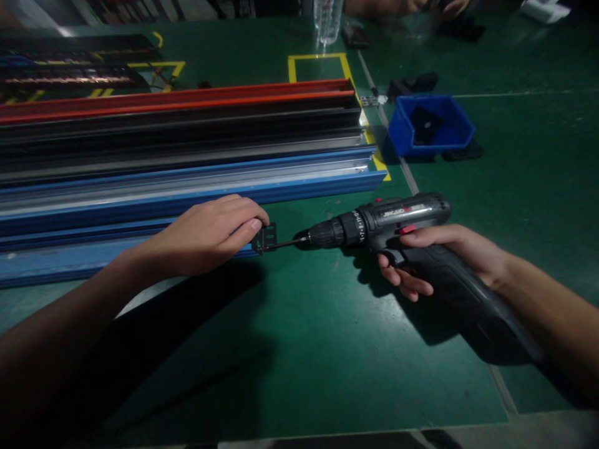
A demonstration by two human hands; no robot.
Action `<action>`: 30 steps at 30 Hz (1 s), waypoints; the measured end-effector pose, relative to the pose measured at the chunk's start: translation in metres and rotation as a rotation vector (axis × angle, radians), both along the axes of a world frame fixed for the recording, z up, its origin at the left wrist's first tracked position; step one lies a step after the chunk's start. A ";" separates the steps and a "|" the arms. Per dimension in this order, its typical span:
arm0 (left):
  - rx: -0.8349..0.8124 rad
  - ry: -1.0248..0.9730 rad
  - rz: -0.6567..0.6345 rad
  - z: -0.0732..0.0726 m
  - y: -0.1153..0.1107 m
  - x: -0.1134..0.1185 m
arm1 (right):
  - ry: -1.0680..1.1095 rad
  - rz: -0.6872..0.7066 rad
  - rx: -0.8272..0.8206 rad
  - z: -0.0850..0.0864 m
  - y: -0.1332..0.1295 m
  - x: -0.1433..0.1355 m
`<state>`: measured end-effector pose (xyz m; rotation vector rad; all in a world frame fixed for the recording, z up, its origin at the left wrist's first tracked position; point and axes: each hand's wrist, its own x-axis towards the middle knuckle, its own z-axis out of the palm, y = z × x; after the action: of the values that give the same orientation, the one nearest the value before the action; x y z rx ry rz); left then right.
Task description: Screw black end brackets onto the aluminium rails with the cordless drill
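My right hand [435, 255] is wrapped round the handle of a dark cordless drill [365, 224], which points left. The drill's long thin bit [290, 241] reaches a small black slotted bracket [267, 237] at the end of the nearest blue metal channel [93, 246]. My left hand [215, 234] lies over that end of the channel, with thumb and fingers closed on the bracket's edge. Its palm hides part of the channel. Whether a screw sits at the bit's tip, I cannot make out.
Beyond lie more channels: a blue one [281, 187], dark ones [187, 137] and a red one [187, 100]. A blue bin [430, 140] with dark parts stands at back right. Behind are a clear bottle [327, 22] and another person's hands [453, 6]. Yellow tape [318, 56] marks the green table.
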<state>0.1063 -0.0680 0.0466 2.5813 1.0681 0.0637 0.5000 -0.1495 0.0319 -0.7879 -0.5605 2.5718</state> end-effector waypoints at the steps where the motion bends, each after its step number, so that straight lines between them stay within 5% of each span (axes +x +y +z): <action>1: 0.000 -0.001 0.002 0.000 0.000 0.000 | 0.003 0.004 0.001 -0.001 0.000 0.000; 30: 0.000 0.033 0.021 -0.002 0.001 -0.002 | 0.000 0.030 0.017 -0.002 0.000 0.002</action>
<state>0.1047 -0.0671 0.0445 2.5799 1.1070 0.0263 0.5016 -0.1492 0.0302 -0.7791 -0.5977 2.5910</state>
